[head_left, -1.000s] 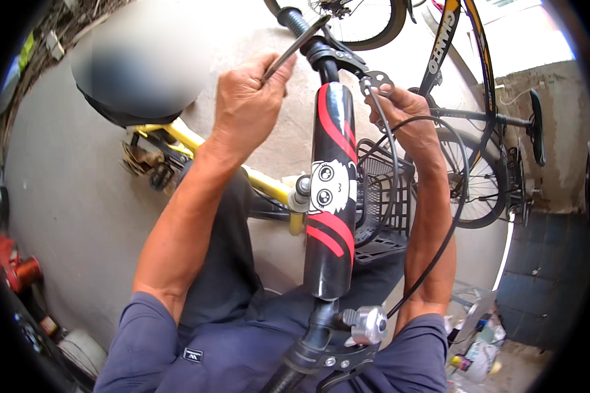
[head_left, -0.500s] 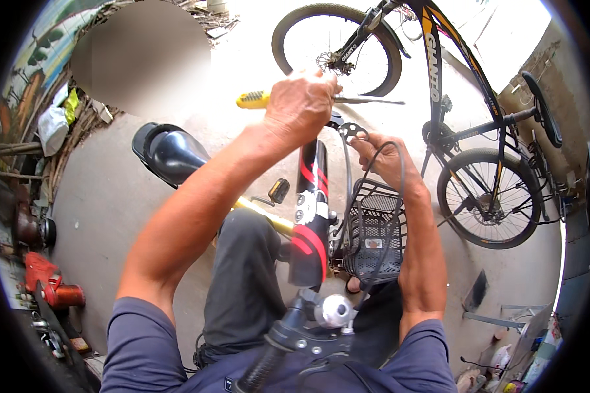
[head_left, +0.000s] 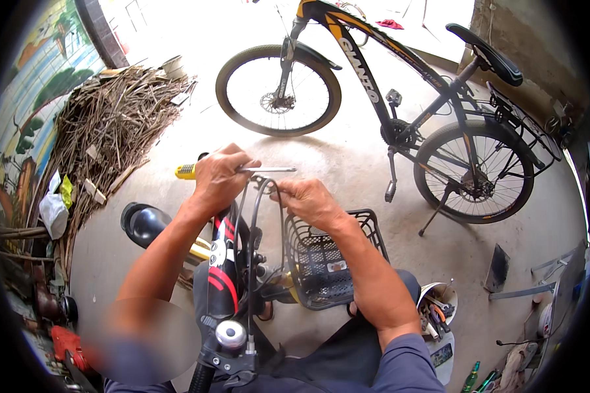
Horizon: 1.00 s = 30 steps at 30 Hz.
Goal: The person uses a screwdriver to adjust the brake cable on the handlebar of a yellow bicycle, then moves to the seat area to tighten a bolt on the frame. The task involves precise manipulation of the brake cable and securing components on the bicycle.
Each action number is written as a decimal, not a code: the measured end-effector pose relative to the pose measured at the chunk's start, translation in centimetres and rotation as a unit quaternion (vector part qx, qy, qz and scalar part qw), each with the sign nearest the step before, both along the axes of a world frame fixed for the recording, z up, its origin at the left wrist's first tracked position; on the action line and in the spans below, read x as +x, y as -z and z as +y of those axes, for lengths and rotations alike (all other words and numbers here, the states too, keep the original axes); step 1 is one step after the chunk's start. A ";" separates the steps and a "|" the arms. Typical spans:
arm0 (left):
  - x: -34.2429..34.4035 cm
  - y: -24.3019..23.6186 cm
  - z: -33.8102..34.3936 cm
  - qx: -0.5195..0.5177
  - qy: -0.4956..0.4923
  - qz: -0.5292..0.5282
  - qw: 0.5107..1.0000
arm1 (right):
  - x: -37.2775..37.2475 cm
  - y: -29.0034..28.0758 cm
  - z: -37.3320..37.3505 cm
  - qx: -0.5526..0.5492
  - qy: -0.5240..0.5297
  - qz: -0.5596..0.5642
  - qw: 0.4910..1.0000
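My left hand (head_left: 223, 173) is closed around a screwdriver (head_left: 186, 171) with a yellow handle; its metal shaft points right. Just right of it, my right hand (head_left: 311, 202) pinches the edge of a small plate with holes (head_left: 262, 181) at the far end of the bicycle handlebar (head_left: 224, 281). The handlebar is black with red stripes. Black cables (head_left: 251, 242) loop up beside my right fingers. At the near end sit a silver bell (head_left: 230, 334) and a brake lever. Below my right forearm is a black basket (head_left: 334, 262).
A black and orange bicycle (head_left: 387, 78) stands across the far side. A heap of sticks (head_left: 115, 124) lies at far left. The saddle (head_left: 147, 224) is left of my arm. A bucket of tools (head_left: 438, 308) and green bottles (head_left: 471, 376) are at lower right.
The view has shifted, so my hands and the handlebar appear lower and farther left. The screwdriver stays in my left hand, and my right hand stays at the plate.
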<state>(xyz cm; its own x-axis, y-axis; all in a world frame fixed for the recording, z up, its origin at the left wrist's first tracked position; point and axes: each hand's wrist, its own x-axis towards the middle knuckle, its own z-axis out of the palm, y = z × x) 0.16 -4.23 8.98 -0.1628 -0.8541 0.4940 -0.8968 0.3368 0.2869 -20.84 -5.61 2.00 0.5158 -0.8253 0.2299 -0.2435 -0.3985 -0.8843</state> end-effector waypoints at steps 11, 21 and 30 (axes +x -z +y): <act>1.3 -0.1 -0.1 -0.006 0.099 -0.024 0.995 | 0.9 0.5 -0.8 0.003 -0.029 0.005 1.000; 1.1 0.7 0.2 0.007 -0.010 0.022 1.000 | -1.7 -1.1 -1.0 0.194 -0.054 -0.168 0.965; 0.7 0.0 0.1 0.004 0.022 0.003 1.000 | -2.0 -1.5 -0.9 0.202 -0.024 -0.093 0.975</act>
<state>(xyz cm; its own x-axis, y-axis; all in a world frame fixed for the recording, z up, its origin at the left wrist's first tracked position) 0.90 -4.11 8.99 -0.1974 -0.8499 0.4885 -0.8795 0.3737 0.2947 -22.81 -6.56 3.49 0.5366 -0.8437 -0.0155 -0.0535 -0.0157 -0.9984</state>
